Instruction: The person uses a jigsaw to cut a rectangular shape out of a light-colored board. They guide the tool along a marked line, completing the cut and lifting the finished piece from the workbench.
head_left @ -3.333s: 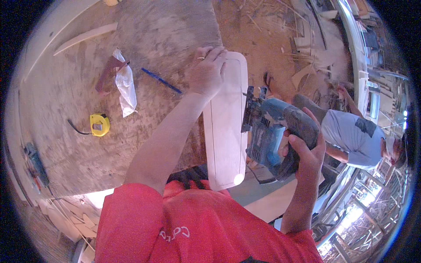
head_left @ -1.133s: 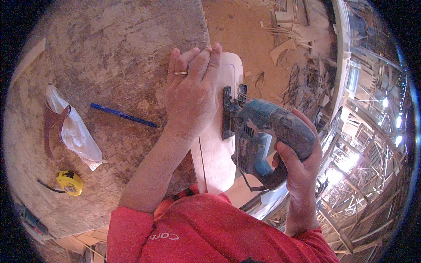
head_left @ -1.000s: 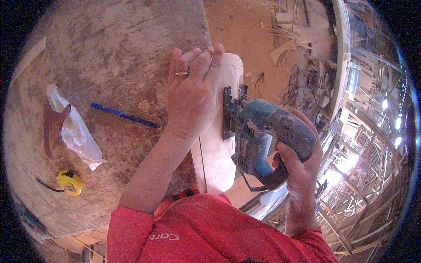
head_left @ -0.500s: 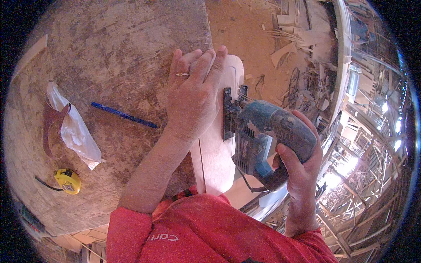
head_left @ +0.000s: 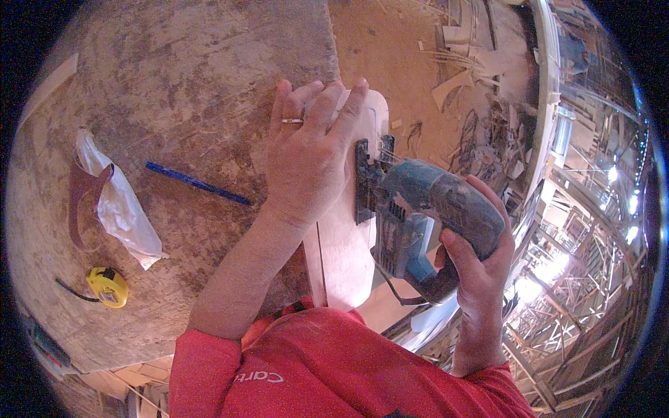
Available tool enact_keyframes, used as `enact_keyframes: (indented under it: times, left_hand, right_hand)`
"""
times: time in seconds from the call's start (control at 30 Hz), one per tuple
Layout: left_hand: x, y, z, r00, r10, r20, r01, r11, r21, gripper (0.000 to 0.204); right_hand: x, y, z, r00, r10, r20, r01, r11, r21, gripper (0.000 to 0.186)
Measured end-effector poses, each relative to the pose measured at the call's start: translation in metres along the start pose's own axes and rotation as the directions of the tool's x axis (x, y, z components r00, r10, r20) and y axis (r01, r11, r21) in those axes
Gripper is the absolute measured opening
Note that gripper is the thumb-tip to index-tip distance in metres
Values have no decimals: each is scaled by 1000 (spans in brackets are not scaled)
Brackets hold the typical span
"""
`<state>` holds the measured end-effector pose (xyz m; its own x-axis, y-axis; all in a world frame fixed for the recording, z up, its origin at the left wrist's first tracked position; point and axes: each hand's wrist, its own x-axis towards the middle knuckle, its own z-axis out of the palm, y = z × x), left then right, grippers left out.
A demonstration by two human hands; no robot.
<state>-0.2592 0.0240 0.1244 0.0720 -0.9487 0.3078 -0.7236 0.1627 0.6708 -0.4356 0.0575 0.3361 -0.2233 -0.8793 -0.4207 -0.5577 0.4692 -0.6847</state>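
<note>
Since half a second before, almost nothing had moved: my left hand (head_left: 310,157) pressed flat, fingers open, on the pale board (head_left: 345,244); my right hand (head_left: 481,258) gripped the blue jigsaw (head_left: 418,216), so the cut went slowly.

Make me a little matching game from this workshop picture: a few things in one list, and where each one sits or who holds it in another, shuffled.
Things:
1. jigsaw
2. pale board
3. blue pencil
4. yellow tape measure

Places:
A. lying loose on the chipboard table, left of the left hand
B. gripped by the right hand
C. near the table's left edge, below the plastic bag
D. pressed flat under the left hand

Pairs: 1-B, 2-D, 3-A, 4-C
</note>
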Motion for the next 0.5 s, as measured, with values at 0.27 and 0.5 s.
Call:
enact_keyframes:
  times: [0.27,0.5]
  left_hand:
    - [-1,0,0,1000,-7,8,7,1000,-10,66]
    - [-1,0,-1,1000,-6,-3,6,1000,-18,65]
  right_hand:
    - [1,-4,1,1000,8,-4,-8,1000,0,72]
    - [2,-4,1,1000,9,7,-9,1000,4,72]
